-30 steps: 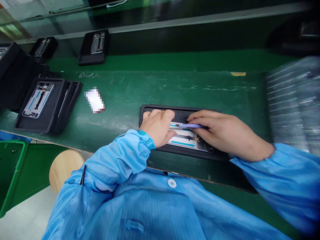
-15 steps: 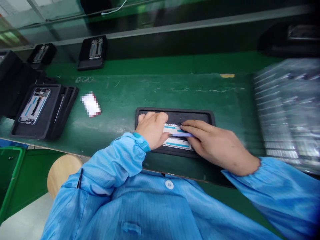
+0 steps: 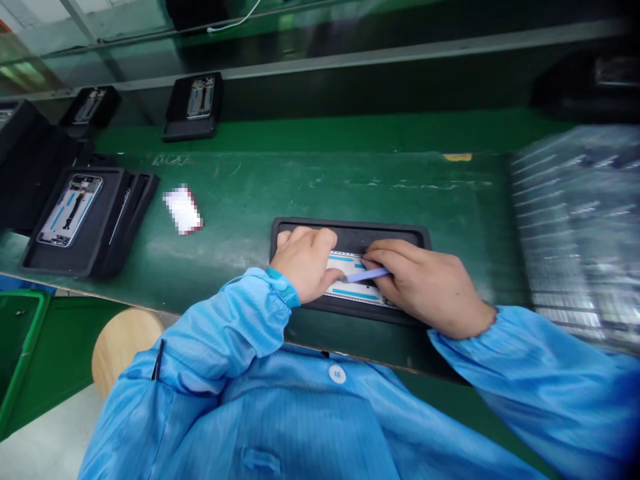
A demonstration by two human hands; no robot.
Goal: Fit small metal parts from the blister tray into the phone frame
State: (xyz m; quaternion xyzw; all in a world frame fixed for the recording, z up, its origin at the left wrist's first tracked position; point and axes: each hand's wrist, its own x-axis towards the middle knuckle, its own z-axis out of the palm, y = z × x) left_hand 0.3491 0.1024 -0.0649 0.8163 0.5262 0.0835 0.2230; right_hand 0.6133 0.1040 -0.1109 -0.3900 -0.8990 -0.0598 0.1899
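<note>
A black foam tray (image 3: 350, 233) lies in front of me on the green table, with a phone frame (image 3: 356, 291) in it. The frame is white inside, with blue strips. My left hand (image 3: 305, 261) is closed over the frame's left end, thumb at its middle. From above the right end, my right hand (image 3: 423, 283) pinches a slim purple stick (image 3: 367, 274), whose dark tip meets the left thumb. I cannot tell the stick's exact kind. The right fingers hide the frame's right end.
Stacked black trays with a phone frame (image 3: 73, 212) stand at left. A blurred white card (image 3: 183, 209) lies beside them. Behind, another tray (image 3: 193, 127) holds a phone frame. Clear plastic trays (image 3: 575, 233) are stacked at right. A round wooden stool (image 3: 125, 343) is below the table.
The purple stick has tilted, its left tip now lower over the frame. My right wrist has shifted a little to the left. My left hand has stayed on the frame.
</note>
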